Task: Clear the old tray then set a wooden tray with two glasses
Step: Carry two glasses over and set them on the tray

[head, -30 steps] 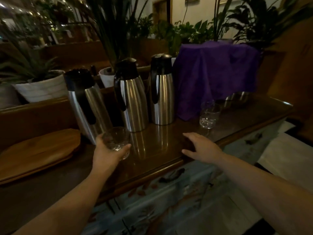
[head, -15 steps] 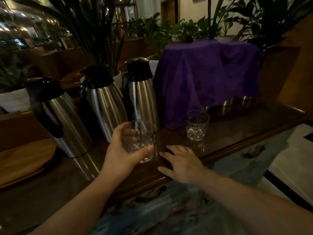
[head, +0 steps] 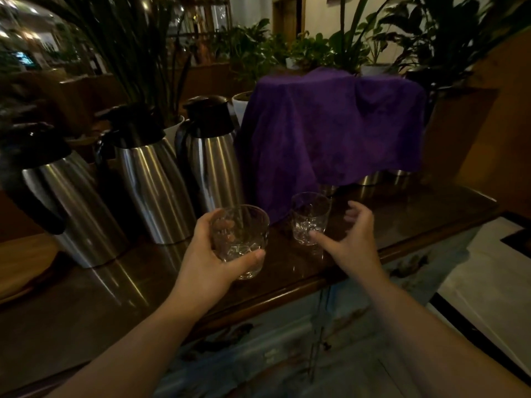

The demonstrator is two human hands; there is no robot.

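Observation:
My left hand (head: 211, 258) grips a clear cut-glass tumbler (head: 240, 239), held just above the dark wooden counter (head: 388, 234). A second matching glass (head: 309, 218) stands on the counter in front of the purple cloth. My right hand (head: 349, 239) is spread around that second glass from the right, thumb near its base, fingers apart and not closed on it. A sliver of the wooden tray (head: 26, 259) shows at the far left edge, behind the jugs.
Three steel vacuum jugs (head: 152, 182) with black lids stand in a row at the back left. A purple cloth (head: 330, 133) drapes over something with metal feet at the back right. Potted plants line the ledge behind. The counter's front edge is close to my arms.
My right hand has lifted off the counter and moved up to the standing glass with fingers spread. My left hand, still on its glass, has shifted rightwards along with my view.

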